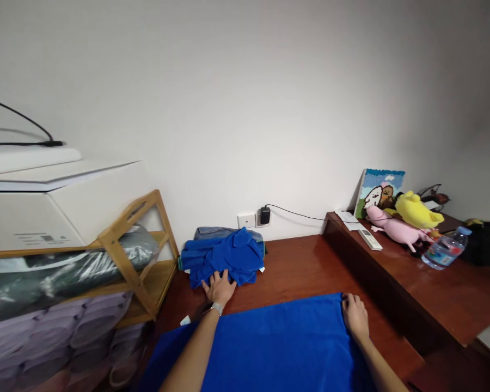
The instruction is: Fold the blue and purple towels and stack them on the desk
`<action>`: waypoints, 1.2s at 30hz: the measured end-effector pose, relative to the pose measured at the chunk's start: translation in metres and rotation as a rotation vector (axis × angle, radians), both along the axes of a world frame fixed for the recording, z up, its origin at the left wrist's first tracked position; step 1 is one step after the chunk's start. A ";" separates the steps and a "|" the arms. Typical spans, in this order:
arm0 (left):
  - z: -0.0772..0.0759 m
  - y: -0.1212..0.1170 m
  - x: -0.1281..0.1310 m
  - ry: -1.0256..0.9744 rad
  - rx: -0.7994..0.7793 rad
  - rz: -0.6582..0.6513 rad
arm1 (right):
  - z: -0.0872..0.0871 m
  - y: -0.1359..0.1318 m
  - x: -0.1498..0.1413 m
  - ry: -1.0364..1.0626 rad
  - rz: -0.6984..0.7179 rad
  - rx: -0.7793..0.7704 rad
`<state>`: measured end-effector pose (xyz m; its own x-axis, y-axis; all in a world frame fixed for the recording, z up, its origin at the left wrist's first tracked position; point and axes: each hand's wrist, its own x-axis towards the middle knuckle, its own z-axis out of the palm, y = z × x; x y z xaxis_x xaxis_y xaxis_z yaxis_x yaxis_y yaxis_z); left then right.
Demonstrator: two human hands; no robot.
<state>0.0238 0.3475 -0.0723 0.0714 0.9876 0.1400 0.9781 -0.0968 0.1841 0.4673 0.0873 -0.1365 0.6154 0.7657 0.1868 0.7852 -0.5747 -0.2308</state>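
Observation:
A large blue cloth (281, 343) lies spread over the near part of the reddish-brown wooden tabletop (298, 267). My right hand (355, 314) is closed on its far right corner, fingers curled over the edge. Against the wall sits a rumpled pile of blue cloths (224, 253), with a greyish-blue folded fabric (210, 233) behind it. At the front of that pile rests my left hand (220, 287), fingers spread and touching the cloth. A band circles the left wrist. My left forearm covers part of the spread cloth.
On the left stands a wooden rack (130, 256) with a white box (85, 201) on top. A raised ledge (408, 277) on the right carries a remote control (369, 239), plush toys (400, 228), a water bottle (445, 249) and a picture (378, 190). A charger (265, 214) trails a cable.

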 end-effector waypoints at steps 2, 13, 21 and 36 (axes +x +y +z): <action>0.003 -0.016 -0.007 0.011 0.009 -0.041 | 0.004 0.000 -0.001 0.004 -0.015 -0.012; -0.045 -0.126 -0.143 -0.030 0.138 -0.297 | 0.035 -0.005 -0.033 -0.041 0.071 -0.021; -0.060 -0.127 -0.149 0.014 0.080 -0.258 | 0.025 -0.006 -0.060 0.090 0.392 -0.152; -0.071 -0.136 -0.168 0.081 0.063 -0.104 | 0.022 -0.016 -0.017 0.067 0.448 -0.211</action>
<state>-0.1442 0.2119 -0.1432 0.1862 0.9638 0.1909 0.9738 -0.2069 0.0948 0.4502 0.0713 -0.1144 0.2227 0.9745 -0.0292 0.9531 -0.2239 -0.2038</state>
